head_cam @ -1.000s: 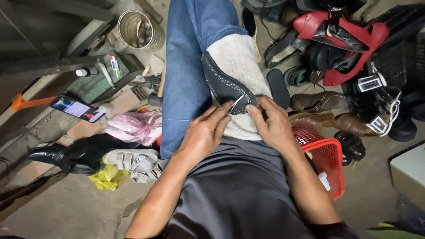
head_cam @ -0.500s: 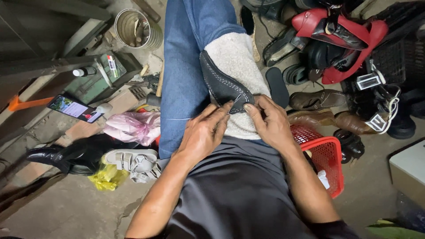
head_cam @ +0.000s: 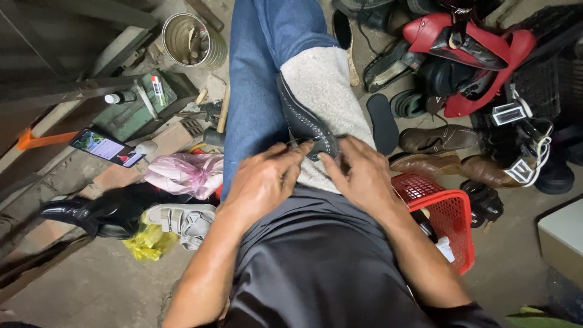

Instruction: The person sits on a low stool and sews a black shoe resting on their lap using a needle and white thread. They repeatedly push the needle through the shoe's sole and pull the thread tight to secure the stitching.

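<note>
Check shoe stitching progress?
Done: a row of pale stitches already runs along the edge of the dark shoe on the lap cloth. In hand: left hand and right hand pinch at its near end. Left: how much edge remains unstitched cannot be told.

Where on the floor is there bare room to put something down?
Bare concrete shows at lower left, below the black boot and yellow bag, and at lower right between the red basket and the pale box. The right side is crowded with shoes; both hands are busy at the dark shoe.
</note>
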